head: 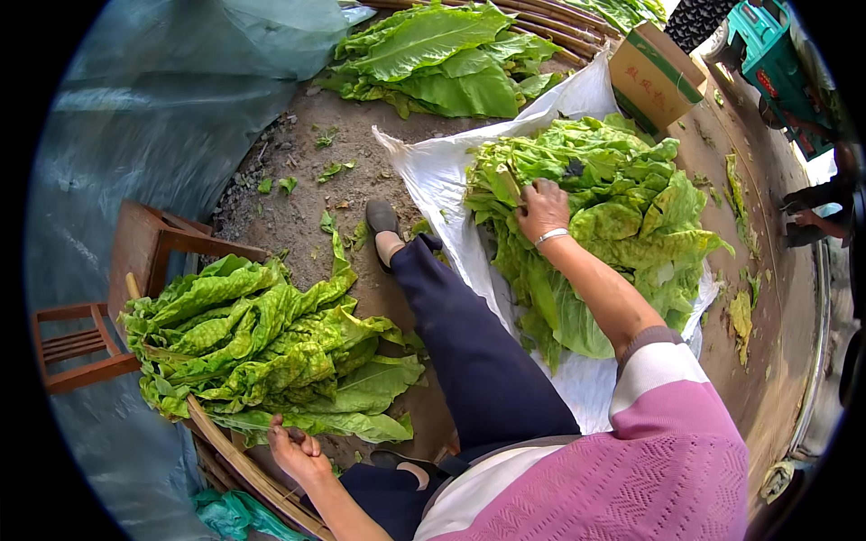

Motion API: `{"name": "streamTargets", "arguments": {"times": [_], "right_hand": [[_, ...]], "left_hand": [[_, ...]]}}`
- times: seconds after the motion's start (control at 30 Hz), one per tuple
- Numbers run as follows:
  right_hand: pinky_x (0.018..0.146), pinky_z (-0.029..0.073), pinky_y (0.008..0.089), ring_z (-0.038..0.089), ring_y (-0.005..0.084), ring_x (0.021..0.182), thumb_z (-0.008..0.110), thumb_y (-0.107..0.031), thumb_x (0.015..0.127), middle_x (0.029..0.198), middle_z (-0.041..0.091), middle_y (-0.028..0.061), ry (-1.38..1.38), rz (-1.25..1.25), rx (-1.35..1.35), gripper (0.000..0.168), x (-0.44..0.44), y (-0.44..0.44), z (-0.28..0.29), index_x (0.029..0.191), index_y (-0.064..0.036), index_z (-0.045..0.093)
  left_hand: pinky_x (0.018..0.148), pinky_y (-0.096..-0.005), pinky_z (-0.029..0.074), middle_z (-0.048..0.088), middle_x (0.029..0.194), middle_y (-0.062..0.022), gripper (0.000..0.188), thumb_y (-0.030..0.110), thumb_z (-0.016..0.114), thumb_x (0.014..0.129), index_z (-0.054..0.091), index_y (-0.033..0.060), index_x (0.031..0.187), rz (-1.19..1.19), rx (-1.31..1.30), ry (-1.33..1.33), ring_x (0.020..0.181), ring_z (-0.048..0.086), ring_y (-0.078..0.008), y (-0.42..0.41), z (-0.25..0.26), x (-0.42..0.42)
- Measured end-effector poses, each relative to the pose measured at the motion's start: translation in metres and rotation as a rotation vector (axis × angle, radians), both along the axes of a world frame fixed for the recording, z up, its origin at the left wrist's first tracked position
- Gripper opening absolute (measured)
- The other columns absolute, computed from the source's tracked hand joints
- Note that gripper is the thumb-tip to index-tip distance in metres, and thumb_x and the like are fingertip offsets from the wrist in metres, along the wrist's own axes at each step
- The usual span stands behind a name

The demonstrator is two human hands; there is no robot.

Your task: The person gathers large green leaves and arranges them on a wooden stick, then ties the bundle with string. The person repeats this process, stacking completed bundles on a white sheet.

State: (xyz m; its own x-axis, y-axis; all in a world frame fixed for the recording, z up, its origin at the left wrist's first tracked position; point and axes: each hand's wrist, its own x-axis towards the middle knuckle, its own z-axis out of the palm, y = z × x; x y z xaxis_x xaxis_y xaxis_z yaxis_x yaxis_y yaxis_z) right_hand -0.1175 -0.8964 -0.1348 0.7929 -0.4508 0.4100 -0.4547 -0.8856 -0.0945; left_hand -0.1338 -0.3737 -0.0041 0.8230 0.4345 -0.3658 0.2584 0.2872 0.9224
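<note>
My right hand, with a silver bracelet at the wrist, rests at the stem end of a heap of large green leaves on a white plastic sheet. Thick leaf stems lie by its fingers; whether they grip one is unclear. At the lower left, my left hand is held with curled fingers just below a second bunch of yellow-green leaves. What it may hold is too small to tell. A bamboo pole runs from under that bunch, whose other end lies by a wooden chair.
More leaves lie on the dirt ground beside bamboo poles. A cardboard box stands beyond the sheet. A teal crate and a person's hand are at far right. Plastic sheeting hangs left; a green bag lies below.
</note>
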Motion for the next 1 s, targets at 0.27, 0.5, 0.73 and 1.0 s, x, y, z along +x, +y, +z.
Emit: {"name": "streamTargets", "arguments": {"times": [0.27, 0.5, 0.73, 1.0], "right_hand": [[0.076, 0.042, 0.0425, 0.057, 0.0284, 0.085, 0.064, -0.019, 0.069, 0.09, 0.058, 0.0093, 0.221, -0.364, 0.052, 0.034, 0.007, 0.0, -0.037, 0.101, -0.011, 0.054], [0.083, 0.043, 0.0431, 0.056, 0.0307, 0.095, 0.059, -0.023, 0.073, 0.095, 0.058, 0.0137, 0.186, -0.178, 0.358, 0.031, -0.017, 0.001, 0.028, 0.098, -0.006, 0.053], [0.069, 0.046, 0.0304, 0.057, 0.0159, 0.081, 0.059, -0.008, 0.081, 0.093, 0.061, 0.0084, -0.161, 0.23, 1.151, 0.031, -0.035, 0.016, 0.177, 0.109, 0.003, 0.052], [0.071, 0.049, 0.0392, 0.058, 0.0347, 0.079, 0.063, -0.013, 0.078, 0.09, 0.06, 0.0157, 0.071, 0.923, 0.382, 0.037, 0.087, 0.344, 0.298, 0.111, 0.0, 0.053]], "left_hand": [[0.031, -0.0223, 0.022, 0.041, 0.055, -0.001, 0.017, 0.017, 0.045, 0.092, 0.053, 0.0063, 0.104, -0.046, -0.017, 0.021, 0.035, 0.028, -0.0072, -0.002, 0.003, 0.002], [0.032, -0.0214, 0.022, 0.043, 0.057, -0.0011, 0.017, 0.017, 0.047, 0.092, 0.054, 0.0059, 0.103, -0.043, -0.013, -0.011, 0.036, 0.028, -0.0067, 0.009, 0.001, -0.011], [0.056, -0.0293, 0.044, 0.059, 0.071, -0.004, 0.02, 0.02, 0.051, 0.091, 0.063, 0.0071, 0.101, -0.261, 0.78, -0.025, 0.058, 0.053, -0.0155, 0.027, 0.019, -0.012], [0.062, -0.0466, 0.048, 0.062, 0.072, -0.0183, 0.02, 0.025, 0.05, 0.086, 0.059, 0.0072, 0.088, -0.791, 1.306, 0.13, 0.071, 0.06, -0.0376, 0.07, 0.075, 0.005]]}}
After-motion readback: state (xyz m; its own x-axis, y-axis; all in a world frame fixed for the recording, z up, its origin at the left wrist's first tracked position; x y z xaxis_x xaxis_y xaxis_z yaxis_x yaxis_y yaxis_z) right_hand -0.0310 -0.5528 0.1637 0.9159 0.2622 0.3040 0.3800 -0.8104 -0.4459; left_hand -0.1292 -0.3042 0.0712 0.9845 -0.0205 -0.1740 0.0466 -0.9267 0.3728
